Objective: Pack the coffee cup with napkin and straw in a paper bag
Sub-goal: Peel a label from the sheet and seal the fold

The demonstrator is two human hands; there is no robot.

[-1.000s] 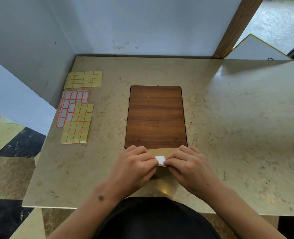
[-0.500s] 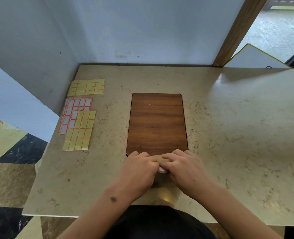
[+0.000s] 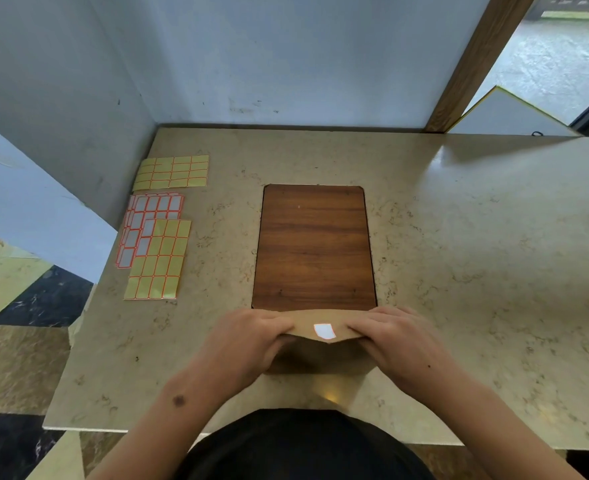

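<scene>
Paper bag [image 3: 317, 355] stood at the near edge of the stone counter [image 3: 476, 254], just in front of the wooden board [image 3: 314, 247], its top folded over toward the person and a small white sticker [image 3: 324, 331] lying across the lip of the fold.

From the head camera, the one view given, the left hand [image 3: 248, 341] held the left end of the folded flap and the right hand [image 3: 400, 337] the right end. The fingers of each hand [image 3: 272, 322] lay curled over the top of the fold, closed on the paper; the thumbs were hidden under the flap, so a true pinch could only be guessed at. The sticker sat between the two sets of fingertips, clear of both. The bag's body hung below the fingers, in shadow.

By its looks the bag would be light, thin and easily creased, stiff only along the fold. Nothing of the cup, napkin or straw could be seen; if they were inside, the load would sit low and the cup could tip or crush under a squeeze. The folded top, near its two ends, seemed the soundest place to hold, with a palm under the base for lifting.

Sticker sheets [image 3: 158, 258] lay well off to the left of the left-hand fingers, untouched.
</scene>
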